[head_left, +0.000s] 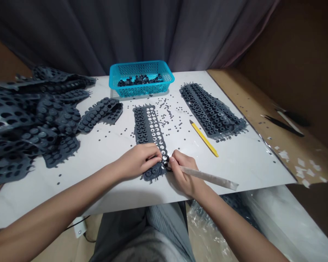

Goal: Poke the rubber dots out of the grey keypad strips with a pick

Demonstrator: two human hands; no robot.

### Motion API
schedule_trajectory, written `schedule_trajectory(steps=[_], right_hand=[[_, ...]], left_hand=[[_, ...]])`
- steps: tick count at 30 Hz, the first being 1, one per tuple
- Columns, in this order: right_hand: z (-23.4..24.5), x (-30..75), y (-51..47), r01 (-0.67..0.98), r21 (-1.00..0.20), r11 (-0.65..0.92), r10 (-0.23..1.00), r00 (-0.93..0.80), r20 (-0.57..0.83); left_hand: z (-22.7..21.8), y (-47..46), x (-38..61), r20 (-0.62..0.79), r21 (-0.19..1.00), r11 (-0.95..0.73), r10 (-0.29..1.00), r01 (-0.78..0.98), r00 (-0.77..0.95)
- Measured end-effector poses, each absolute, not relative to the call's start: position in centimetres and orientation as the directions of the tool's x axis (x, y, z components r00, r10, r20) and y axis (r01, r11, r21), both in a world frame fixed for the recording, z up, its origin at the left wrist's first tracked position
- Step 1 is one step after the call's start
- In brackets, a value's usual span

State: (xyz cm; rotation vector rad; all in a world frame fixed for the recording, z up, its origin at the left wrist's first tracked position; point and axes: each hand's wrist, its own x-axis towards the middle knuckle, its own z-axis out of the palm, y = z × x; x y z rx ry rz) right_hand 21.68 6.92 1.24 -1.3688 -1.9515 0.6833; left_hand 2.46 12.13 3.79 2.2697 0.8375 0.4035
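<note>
A dark grey rubber strip [147, 127] with rows of round studs and punched-out holes lies lengthwise on the white board [243, 160] in front of me. My left hand [139, 160] presses down on the strip's near end, fingers curled over it. My right hand [184, 173] is closed around a long flat metal blade-like tool [210, 177], whose tip meets the strip's right edge beside my left fingers. The tool's tail sticks out to the right, over the board's front edge.
A turquoise basket [141, 77] holding dark rubber pieces stands at the back. A big heap of rubber sheets [24, 120] fills the left; another sheet [211, 111] lies at right. A yellow pencil [204, 138] and many small punched dots lie scattered. Tweezers [282, 123] rest on the brown table.
</note>
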Motion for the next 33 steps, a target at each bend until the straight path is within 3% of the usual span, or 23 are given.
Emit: schedule_trajectory(steps=[5, 8, 10, 13, 17, 20, 26, 29, 33], right_hand=[[1.3, 21.8, 6.7, 0.602, -0.747, 0.283, 0.955, -0.245, 0.165], [1.4, 22.0, 6.4, 0.525, -0.806, 0.273, 0.958, -0.224, 0.179], [1.3, 22.1, 6.2, 0.452, -0.856, 0.251, 0.965, -0.180, 0.188], [1.2, 22.1, 6.3, 0.441, -0.864, 0.244, 0.970, -0.097, 0.225], [1.3, 22.8, 7.8, 0.625, -0.661, 0.416, 0.901, -0.185, 0.392], [1.4, 24.3, 9.6, 0.743, -0.474, 0.472, 0.863, -0.280, 0.420], [0.5, 26.7, 12.6, 0.796, -0.273, 0.541, 0.816, -0.417, 0.401], [0.5, 26.6, 13.7, 0.762, -0.154, 0.629, 0.762, -0.564, 0.318], [1.2, 25.6, 15.0, 0.759, -0.108, 0.643, 0.759, -0.610, 0.228]], left_hand=[[4.7, 13.5, 1.5, 0.087, 0.869, -0.253, 0.924, 0.425, 0.372], [5.8, 17.4, 0.6, 0.153, 0.906, -0.212, 0.971, 0.366, 0.184], [6.9, 21.3, -0.2, 0.257, 0.838, -0.293, 0.956, 0.461, 0.140], [8.6, 27.9, -1.2, 0.395, 0.592, -0.367, 0.908, 0.718, 0.139], [9.7, 34.5, -1.5, 0.361, 0.495, -0.356, 0.914, 0.793, 0.185], [9.3, 37.0, -1.3, 0.304, 0.455, -0.352, 0.925, 0.818, 0.228], [8.9, 37.8, -2.1, 0.318, 0.433, -0.414, 0.901, 0.801, 0.293], [9.1, 36.8, -1.7, 0.407, 0.440, -0.477, 0.861, 0.761, 0.305], [8.3, 32.0, 1.2, 0.531, 0.433, -0.645, 0.747, 0.630, 0.401]])
